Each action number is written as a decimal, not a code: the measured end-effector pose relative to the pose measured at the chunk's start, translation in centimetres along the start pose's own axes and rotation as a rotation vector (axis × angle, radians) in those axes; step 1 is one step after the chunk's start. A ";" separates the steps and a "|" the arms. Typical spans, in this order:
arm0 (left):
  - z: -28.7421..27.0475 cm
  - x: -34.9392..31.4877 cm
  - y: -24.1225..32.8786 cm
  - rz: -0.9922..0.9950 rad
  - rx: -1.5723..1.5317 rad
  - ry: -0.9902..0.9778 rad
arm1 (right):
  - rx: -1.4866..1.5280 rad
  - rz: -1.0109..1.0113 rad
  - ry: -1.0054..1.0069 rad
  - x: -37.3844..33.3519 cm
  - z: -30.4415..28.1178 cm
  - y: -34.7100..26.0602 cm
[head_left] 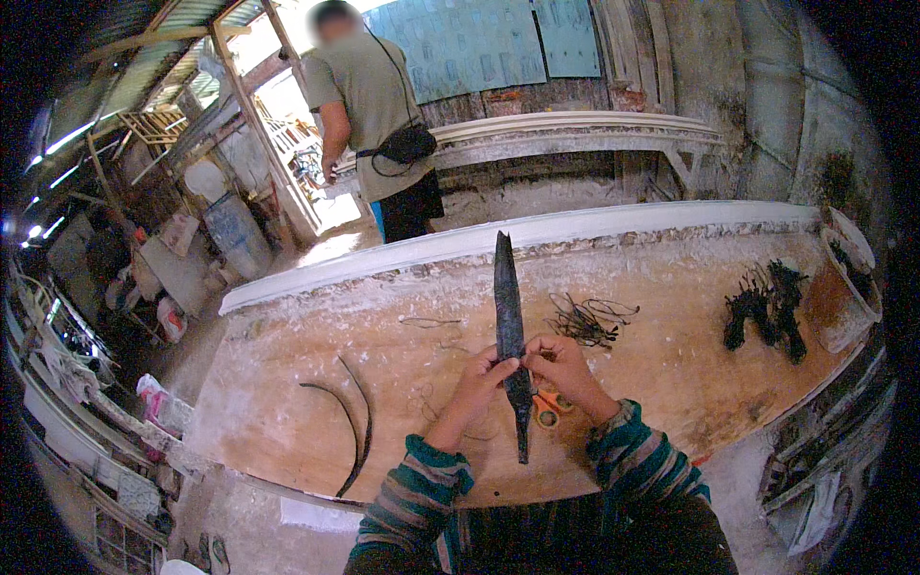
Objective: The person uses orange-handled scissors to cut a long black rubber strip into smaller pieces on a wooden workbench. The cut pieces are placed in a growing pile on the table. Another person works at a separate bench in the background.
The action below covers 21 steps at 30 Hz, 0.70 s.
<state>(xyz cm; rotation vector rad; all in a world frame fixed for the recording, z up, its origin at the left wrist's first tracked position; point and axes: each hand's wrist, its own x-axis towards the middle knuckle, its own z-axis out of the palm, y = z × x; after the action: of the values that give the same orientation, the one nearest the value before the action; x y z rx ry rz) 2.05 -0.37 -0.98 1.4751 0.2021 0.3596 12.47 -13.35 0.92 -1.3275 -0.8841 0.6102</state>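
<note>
A long, dark, flat strip (509, 307), tapered toward both ends, stands lengthwise over the worktable in front of me. Its material is hard to make out. My left hand (476, 385) pinches it from the left, thumb across its face. From the other side my right hand (567, 372) has its fingertips closed at the strip's right edge. Orange-handled scissors (546, 414) lie on the wood just below my right hand, partly covered by the strip. Beyond that hand is a loose heap of thin black loops (589, 318).
Two curved black strips (362, 422) lie on the worktable (259, 412) at left. Dark bundles (765, 309) and a bucket (843, 297) are at right. A long white moulding (537, 230) runs along the far edge. Beyond it stands another person (369, 110) beside a bench.
</note>
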 end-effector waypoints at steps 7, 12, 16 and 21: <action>-0.1 -0.2 1.0 -0.042 -0.108 -0.038 | -0.216 -0.109 0.022 0.1 -0.3 0.6; -1.5 -0.5 1.6 0.036 -0.470 0.143 | -0.556 -0.128 0.060 1.2 -1.5 4.5; -6.5 -0.1 1.9 0.269 -0.728 0.412 | -0.662 0.002 -0.058 0.7 -1.2 1.8; -12.6 -1.1 4.5 0.703 -1.047 0.056 | -0.781 -0.008 -0.068 0.7 -2.1 3.3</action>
<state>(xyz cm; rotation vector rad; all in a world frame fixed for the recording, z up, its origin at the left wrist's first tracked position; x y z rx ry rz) -3.85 11.26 2.19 0.4463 -0.4339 0.9059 14.97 -13.38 -2.14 -2.0019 -1.2484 0.3012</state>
